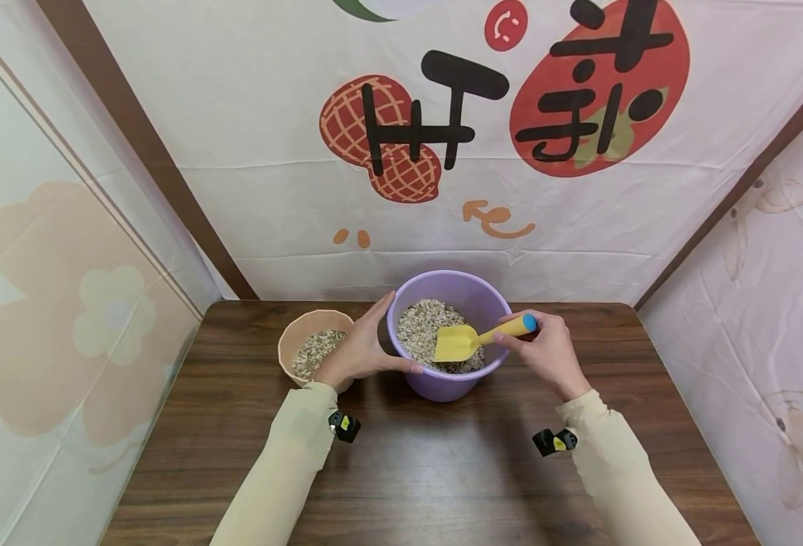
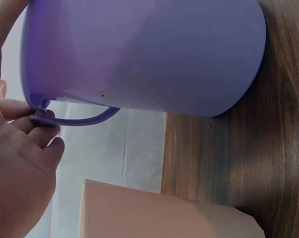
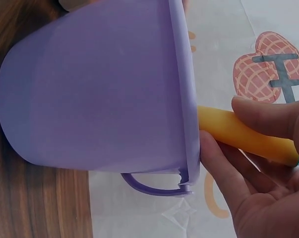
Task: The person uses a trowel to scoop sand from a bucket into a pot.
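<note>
A purple bucket (image 1: 446, 387) stands upright on the table with grey-beige gravel-like grains (image 1: 425, 322) inside. My left hand (image 1: 363, 345) grips its rim from the left, thumb at the front; in the left wrist view the fingers curl by the bucket's handle (image 2: 85, 120). Between thumb and fingers, my right hand (image 1: 544, 349) holds the handle of a yellow toy shovel (image 1: 457, 343) with a blue end. The shovel's blade lies over the grains, apparently bare, inside the bucket. In the right wrist view, the right fingertips (image 3: 209, 144) are close against the bucket's rim.
Left of the bucket, partly behind my left hand, sits a peach-coloured bowl-like container (image 1: 290, 341) with similar grains (image 1: 318, 350). Both stand near the far edge of the dark wooden table (image 1: 428, 470). A printed cloth (image 1: 271, 220) hangs directly behind, with more cloth at both sides.
</note>
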